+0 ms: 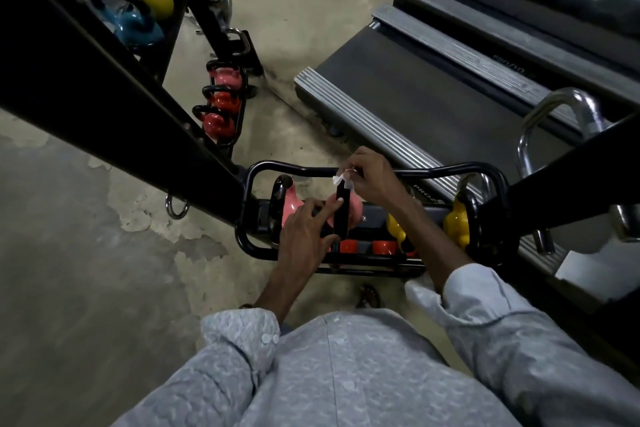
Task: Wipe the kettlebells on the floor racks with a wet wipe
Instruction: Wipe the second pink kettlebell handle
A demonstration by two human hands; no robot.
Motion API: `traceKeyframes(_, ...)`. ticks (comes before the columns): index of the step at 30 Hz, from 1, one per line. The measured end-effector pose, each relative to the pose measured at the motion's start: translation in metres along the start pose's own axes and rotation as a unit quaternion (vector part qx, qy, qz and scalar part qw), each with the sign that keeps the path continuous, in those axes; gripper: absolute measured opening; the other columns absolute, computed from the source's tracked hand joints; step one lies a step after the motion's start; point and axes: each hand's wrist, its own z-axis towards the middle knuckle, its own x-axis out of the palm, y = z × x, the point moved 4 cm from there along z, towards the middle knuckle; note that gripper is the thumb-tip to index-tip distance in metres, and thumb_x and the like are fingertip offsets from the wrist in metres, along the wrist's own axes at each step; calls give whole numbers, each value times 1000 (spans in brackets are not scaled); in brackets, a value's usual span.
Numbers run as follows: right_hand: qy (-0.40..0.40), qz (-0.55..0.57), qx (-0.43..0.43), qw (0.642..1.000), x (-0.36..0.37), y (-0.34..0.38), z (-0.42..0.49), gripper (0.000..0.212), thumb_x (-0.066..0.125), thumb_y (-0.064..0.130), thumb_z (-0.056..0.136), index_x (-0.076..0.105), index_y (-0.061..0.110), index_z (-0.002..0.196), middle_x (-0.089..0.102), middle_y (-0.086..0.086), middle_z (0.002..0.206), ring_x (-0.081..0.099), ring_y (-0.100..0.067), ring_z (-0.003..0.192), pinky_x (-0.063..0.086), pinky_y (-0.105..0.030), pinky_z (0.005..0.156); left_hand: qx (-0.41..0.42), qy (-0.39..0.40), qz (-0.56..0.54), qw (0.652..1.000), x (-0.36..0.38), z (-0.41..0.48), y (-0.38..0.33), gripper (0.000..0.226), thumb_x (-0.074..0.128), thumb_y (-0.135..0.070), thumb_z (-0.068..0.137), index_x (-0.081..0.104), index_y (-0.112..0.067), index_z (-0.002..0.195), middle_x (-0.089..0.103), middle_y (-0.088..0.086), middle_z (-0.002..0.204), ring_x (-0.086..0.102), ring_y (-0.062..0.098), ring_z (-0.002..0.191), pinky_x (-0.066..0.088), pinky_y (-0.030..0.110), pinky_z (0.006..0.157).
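A black floor rack (249, 236) in front of me holds two pink kettlebells and two yellow ones (457, 222). My left hand (306, 236) grips the black handle of the second pink kettlebell (355, 210), forefinger stretched along it. My right hand (369, 177) pinches a white wet wipe (341, 180) against the top of that handle. The first pink kettlebell (291, 206) stands just left of my left hand.
A second small rack (221, 102) with pink and red kettlebells lies farther off. Blue, yellow and green kettlebells (138, 7) sit at the top left. A black slanted frame beam (104, 80) crosses the left. Treadmills (433, 87) stand at the right. Orange dumbbell ends (384, 248) show in the near rack.
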Motion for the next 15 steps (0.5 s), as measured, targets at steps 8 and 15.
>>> traceKeyframes(8, 11, -39, 59, 997, -1, -5, 12, 19, 64, 5, 87, 81, 11, 92, 59, 2, 81, 57, -19, 86, 43, -28, 75, 30, 4, 12, 999, -1, 7, -2, 84, 93, -34, 62, 58, -31, 139, 60, 0, 114, 61, 19, 89, 51, 32, 74)
traceKeyframes(15, -38, -19, -60, 997, 10, 16, -45, 14, 66, 2, 87, 74, 13, 92, 56, 0, 99, 60, -12, 84, 52, -30, 70, 17, -9, -57, 998, -7, 13, 3, 83, 88, -36, 62, 51, -21, 136, 58, 1, 124, 61, 24, 104, 52, 38, 81)
